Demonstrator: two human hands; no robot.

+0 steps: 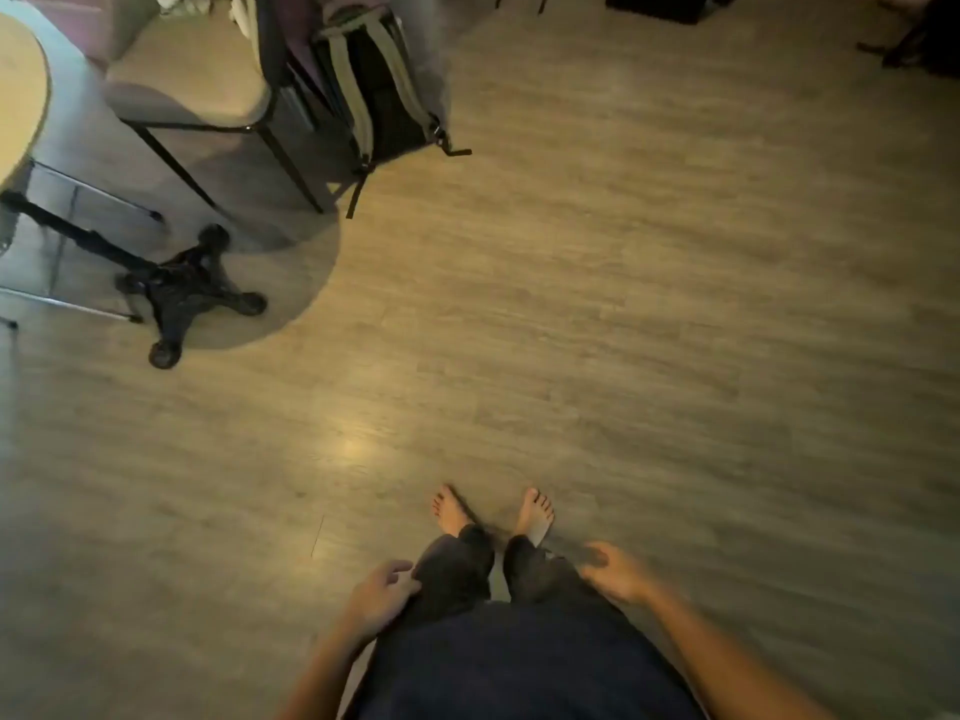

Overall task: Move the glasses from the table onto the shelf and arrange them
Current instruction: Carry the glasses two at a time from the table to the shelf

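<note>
While standing barefoot on wood floor (623,304), both hands empty.
Left hand (382,595) loosely curled against left thigh, right hand (615,571) blurred, fingers slack, beside right thigh. Far left: table (21,96) edge, chair (187,85), backpack (374,90). Glasses out of view.
</note>
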